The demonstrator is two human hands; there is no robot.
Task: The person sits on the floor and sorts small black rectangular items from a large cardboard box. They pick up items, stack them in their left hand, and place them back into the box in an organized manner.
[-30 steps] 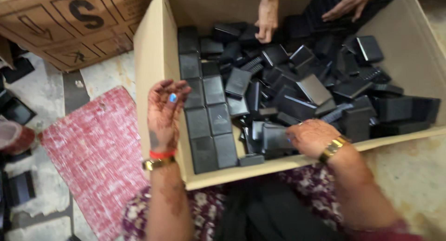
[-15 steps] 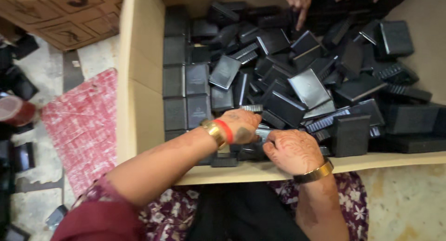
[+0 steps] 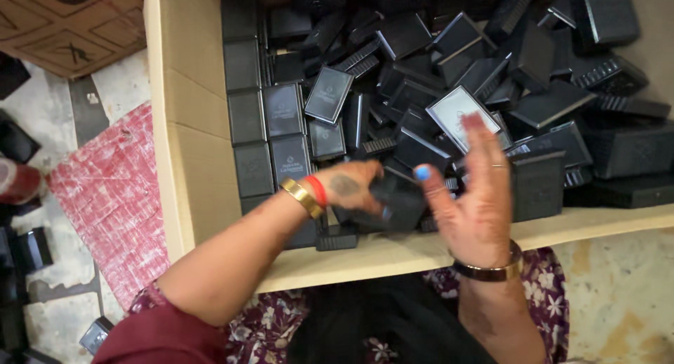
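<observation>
Right hand has lifted open off the black cases.

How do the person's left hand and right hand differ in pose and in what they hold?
The left hand is curled, back up, gripping a black box; the right hand is open, fingers spread and raised, holding nothing. The left hand reaches down into the cardboard carton, while the right hand is lifted above its near edge. The left wrist has a gold bangle with a red band; the right wrist has one dark and gold bangle. Both hover over the same pile of black boxes.
</observation>
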